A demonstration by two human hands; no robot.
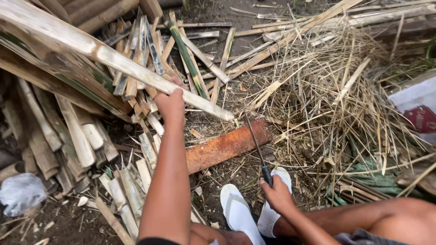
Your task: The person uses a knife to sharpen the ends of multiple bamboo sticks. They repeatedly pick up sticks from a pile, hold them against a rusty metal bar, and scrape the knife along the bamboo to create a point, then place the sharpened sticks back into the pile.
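Nearest the camera, the right hand point(276, 194) is closed around the dark handle of a knife point(257, 144). Its thin blade runs up and away from the hand, slightly leftward, with the tip near the end of a bamboo slat point(136, 68); whether blade and slat touch is hard to tell. Under the hand lie two white sandals point(238, 213), partly covered by the wrist and cut off at the bottom edge.

Just beyond the sandals a reddish-brown board point(227, 145) lies flat on the dirt, slanting up to the right. The blade crosses over its right part.

The left hand point(171, 105) reaches further out, its forearm running up the middle of the view. It is wrapped around the slat from below, fingers mostly hidden behind it. The slat is long, pale and split, dusty grey-white with a rough, splintered end. That end hangs over the upper edge of the board, just right of the left hand and well ahead of the right hand. From the grip it rises up and left, out of the picture at the top left corner, so its full length cannot be seen.

Left of the arm is a heap of cut bamboo pieces point(77, 136). Right of it spreads a tangle of dry straw point(336, 95). A grey plastic bag point(20, 193) sits at the lower left.
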